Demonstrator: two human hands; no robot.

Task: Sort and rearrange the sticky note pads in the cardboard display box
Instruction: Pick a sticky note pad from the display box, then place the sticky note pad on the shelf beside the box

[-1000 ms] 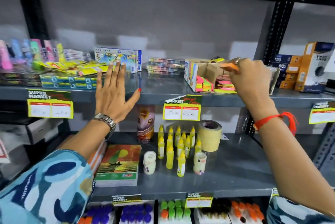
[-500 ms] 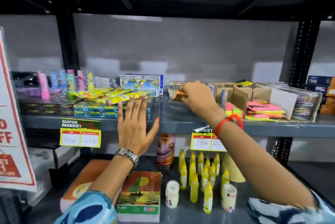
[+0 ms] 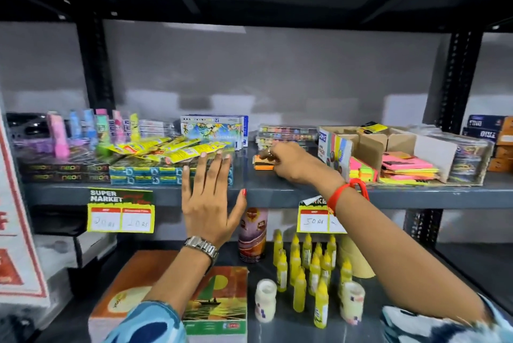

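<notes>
An orange sticky note pad [image 3: 263, 163] lies on the grey shelf [image 3: 277, 192], left of the cardboard display box [image 3: 369, 142]. My right hand [image 3: 294, 162] rests with its fingers pinched on the pad's right end. The box has cardboard dividers; pink pads [image 3: 405, 163] and neon yellow-green pads [image 3: 361, 169] lie in its compartments. My left hand [image 3: 208, 195] is spread flat, fingers apart, against the shelf's front edge and a stack of blue packs [image 3: 144, 174], holding nothing.
Yellow sachets [image 3: 172, 148], pastel erasers [image 3: 83, 131] and a crayon box [image 3: 213, 129] crowd the shelf's left. Clear paint sets [image 3: 286, 131] sit behind the pad. The lower shelf holds yellow glue bottles [image 3: 305, 267], notebooks [image 3: 219, 303] and a tape roll. A black upright [image 3: 458, 79] stands right.
My right hand carried the orange pad out of the box, leftward, and lowered it onto the bare shelf. The camera view shifted left. My left hand stayed spread at the shelf edge.
</notes>
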